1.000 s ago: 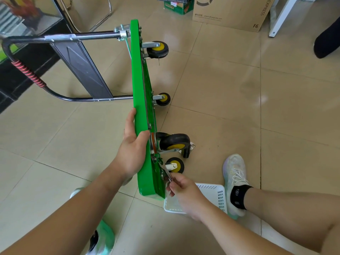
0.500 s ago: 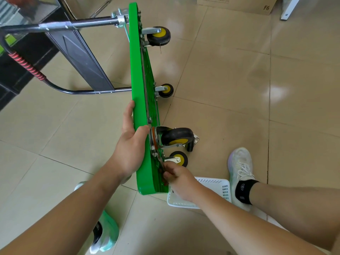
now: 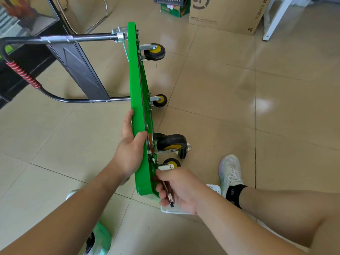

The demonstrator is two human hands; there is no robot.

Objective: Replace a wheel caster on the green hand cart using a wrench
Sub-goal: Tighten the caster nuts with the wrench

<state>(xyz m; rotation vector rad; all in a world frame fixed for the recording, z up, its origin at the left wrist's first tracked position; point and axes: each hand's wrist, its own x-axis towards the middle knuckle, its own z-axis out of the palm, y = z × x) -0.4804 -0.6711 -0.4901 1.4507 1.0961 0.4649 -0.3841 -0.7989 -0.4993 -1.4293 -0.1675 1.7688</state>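
The green hand cart (image 3: pixel 137 100) stands on its side edge on the tiled floor, wheels pointing right. My left hand (image 3: pixel 129 144) grips its upper edge, thumb over the top. A large black and yellow swivel caster (image 3: pixel 170 143) with a brake tab sits just right of that hand. Below it is a smaller caster (image 3: pixel 172 162). My right hand (image 3: pixel 178 190) grips a metal wrench (image 3: pixel 168 195) against the cart's underside near the lower corner; the wrench's head is hidden behind my fingers.
Two fixed casters (image 3: pixel 154 51) (image 3: pixel 160 100) sit further along the deck. The black folding handle (image 3: pixel 53 39) lies to the left. A white basket (image 3: pixel 213 188) is under my right hand. My shoe (image 3: pixel 230 172) rests right of it. A cardboard box (image 3: pixel 226 13) stands behind.
My right hand with the wrench has swung down toward the cart's lower corner. The left hand keeps its grip on the cart edge. The view has tilted.
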